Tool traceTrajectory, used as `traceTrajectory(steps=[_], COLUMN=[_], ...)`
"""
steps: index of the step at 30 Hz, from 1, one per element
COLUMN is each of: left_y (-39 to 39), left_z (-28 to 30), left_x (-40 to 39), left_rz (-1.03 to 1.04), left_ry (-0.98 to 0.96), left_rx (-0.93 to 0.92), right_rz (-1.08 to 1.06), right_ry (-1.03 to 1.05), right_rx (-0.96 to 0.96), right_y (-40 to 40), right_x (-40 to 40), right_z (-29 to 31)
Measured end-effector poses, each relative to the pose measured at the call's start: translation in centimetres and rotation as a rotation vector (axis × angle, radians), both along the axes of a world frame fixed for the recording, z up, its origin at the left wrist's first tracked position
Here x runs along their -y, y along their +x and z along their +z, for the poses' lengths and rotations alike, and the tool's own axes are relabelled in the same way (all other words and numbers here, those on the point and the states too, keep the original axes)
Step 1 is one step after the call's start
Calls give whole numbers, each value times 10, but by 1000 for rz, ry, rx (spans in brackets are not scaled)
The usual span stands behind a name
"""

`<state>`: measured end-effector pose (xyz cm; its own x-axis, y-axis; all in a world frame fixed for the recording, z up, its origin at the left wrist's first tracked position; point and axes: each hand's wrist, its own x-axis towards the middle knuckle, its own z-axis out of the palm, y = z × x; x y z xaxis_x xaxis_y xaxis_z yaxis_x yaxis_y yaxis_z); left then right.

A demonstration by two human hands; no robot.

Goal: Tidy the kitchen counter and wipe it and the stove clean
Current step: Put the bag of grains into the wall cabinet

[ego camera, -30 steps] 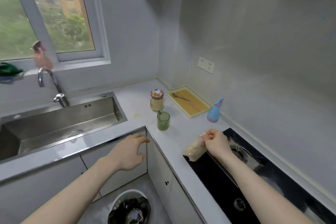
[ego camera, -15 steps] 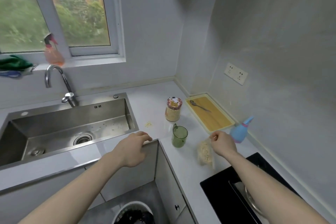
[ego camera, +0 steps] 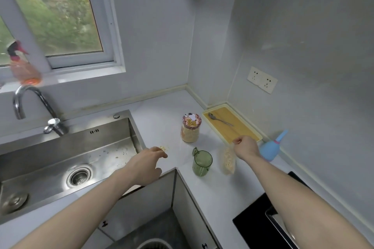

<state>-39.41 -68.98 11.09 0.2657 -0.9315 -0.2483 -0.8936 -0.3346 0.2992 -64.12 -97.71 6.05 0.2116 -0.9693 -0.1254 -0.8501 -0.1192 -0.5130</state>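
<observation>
On the counter (ego camera: pixel 157 125) between sink (ego camera: pixel 60 159) and stove (ego camera: pixel 261 226) stand a yellow tray (ego camera: pixel 242 129), a lidded jar (ego camera: pixel 190 128), a green cup (ego camera: pixel 201 162) and a clear bag (ego camera: pixel 228 160) of flakes, upright beside the cup. Right hand (ego camera: pixel 245 147) pinches the bag's top edge, fingers curled tight. Left hand (ego camera: pixel 146 164) hangs over the counter's edge, fingers loosely bent, holding nothing, tips close to the crumbs (ego camera: pixel 164 148). To set the bag down well, support its base and keep the mouth up so nothing spills. Neither counter nor stove looks wiped yet.
</observation>
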Motion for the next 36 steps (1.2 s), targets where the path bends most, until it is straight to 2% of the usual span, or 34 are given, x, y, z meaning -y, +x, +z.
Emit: traceTrajectory(steps=[13, 22, 28, 32, 36], left_y=[39, 46, 49, 54, 66], left_z=[-24, -36, -43, -44, -43], left_x=[42, 48, 40, 26, 10], left_rz=[197, 281, 319, 332, 315], left_ry=[-22, -12, 1, 9, 10], left_rx=[-86, -111, -117, -111, -103], right_rz=[-69, -247, -170, -17, 32], right_ry=[190, 369, 395, 322, 282], right_rx=[124, 316, 356, 344, 296], right_y=[106, 158, 169, 164, 156], right_x=[78, 104, 114, 82, 55], right_z=[-46, -60, -86, -61, -46])
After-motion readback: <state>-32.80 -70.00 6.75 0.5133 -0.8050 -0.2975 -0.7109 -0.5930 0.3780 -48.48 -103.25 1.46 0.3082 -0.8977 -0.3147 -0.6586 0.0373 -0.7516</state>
